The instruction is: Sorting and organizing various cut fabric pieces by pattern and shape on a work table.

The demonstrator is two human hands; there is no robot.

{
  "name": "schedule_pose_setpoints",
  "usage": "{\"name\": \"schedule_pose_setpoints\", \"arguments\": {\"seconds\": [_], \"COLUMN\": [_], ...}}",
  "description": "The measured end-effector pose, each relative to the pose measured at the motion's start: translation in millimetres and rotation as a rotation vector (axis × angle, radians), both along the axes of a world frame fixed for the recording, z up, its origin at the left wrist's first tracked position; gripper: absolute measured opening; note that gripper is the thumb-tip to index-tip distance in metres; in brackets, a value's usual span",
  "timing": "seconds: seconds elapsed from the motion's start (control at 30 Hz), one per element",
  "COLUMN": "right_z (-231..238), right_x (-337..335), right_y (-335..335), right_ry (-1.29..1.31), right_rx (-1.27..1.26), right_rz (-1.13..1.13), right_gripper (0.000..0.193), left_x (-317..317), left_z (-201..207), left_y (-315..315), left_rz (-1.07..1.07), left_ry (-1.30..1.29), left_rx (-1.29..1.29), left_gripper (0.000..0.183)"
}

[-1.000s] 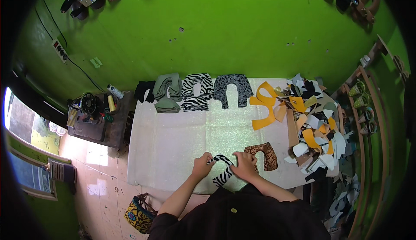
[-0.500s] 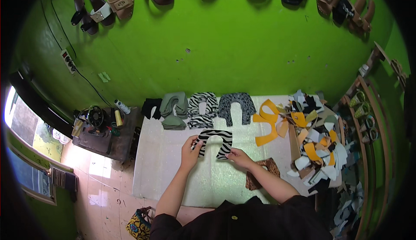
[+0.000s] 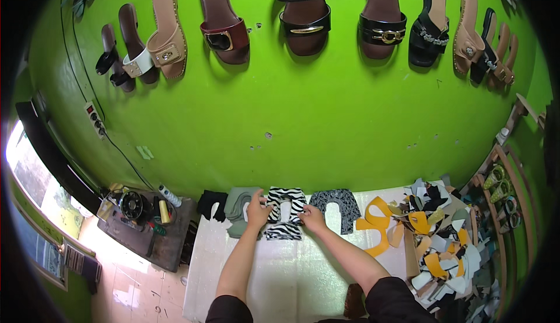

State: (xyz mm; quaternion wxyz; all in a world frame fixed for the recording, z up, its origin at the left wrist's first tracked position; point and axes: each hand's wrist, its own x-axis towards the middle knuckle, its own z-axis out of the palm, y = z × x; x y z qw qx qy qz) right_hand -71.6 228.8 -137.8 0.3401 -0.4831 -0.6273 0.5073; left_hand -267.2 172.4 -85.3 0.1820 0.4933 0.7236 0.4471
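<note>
At the far edge of the white table (image 3: 303, 270), both my hands rest on a zebra-striped U-shaped cut piece (image 3: 285, 197) that lies on a stack of like pieces. My left hand (image 3: 256, 209) grips its left side, and my right hand (image 3: 311, 217) presses its right side. A grey-green cut piece (image 3: 236, 209) lies just left of the stack. To the right sits a dark spotted grey piece (image 3: 337, 203), then orange pieces (image 3: 379, 224).
A heap of mixed cut pieces (image 3: 443, 247) fills the table's right end. A black piece (image 3: 211, 203) lies at the far left corner. A low side table with tools (image 3: 146, 218) stands at left. Sandals (image 3: 303, 20) hang on the green wall. Shelving with shoes (image 3: 499, 200) stands right.
My hands carried the zebra-striped piece from the near part of the table to the far edge and set it on the zebra stack. The view tilted up toward the wall.
</note>
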Motion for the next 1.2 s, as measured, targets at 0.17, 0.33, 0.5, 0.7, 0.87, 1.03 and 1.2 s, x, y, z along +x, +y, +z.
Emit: {"name": "schedule_pose_setpoints", "arguments": {"seconds": [0.17,0.33,0.5,0.7,0.87,1.03,1.2], "right_z": [8.2,1.0,30.5,50.4,37.5,25.3,22.8], "right_x": [-18.4,-13.9,-6.6,122.9,243.2,314.5,313.2], "right_y": [5.4,15.9,-10.6,-109.8,-202.7,-261.4,-281.1], "right_ry": [-0.31,-0.563,-0.498,-0.274,-0.461,-0.854,-0.937], "right_rx": [0.017,0.197,0.218,0.394,0.374,-0.035,-0.097], "right_rz": [-0.174,-0.138,-0.063,-0.058,-0.236,-0.374,-0.244], "right_gripper": [0.025,0.012,0.022,0.029,0.032,0.069,0.082], "left_x": [-16.4,2.5,14.5,110.8,224.8,302.8,334.3], "left_z": [-38.4,-27.9,-12.1,17.3,-25.8,-53.5,-46.4], "left_y": [19.5,31.9,22.2,-42.4,-150.7,-219.1,-230.4], "left_rz": [0.098,0.01,0.005,-0.181,-0.407,-0.535,-0.254], "left_ry": [-0.017,0.398,0.461,0.233,0.085,0.146,0.177], "left_rx": [-0.053,-0.197,-0.074,0.32,0.17,-0.183,-0.498], "left_gripper": [0.051,0.026,0.016,0.011,0.021,0.054,0.108]}}
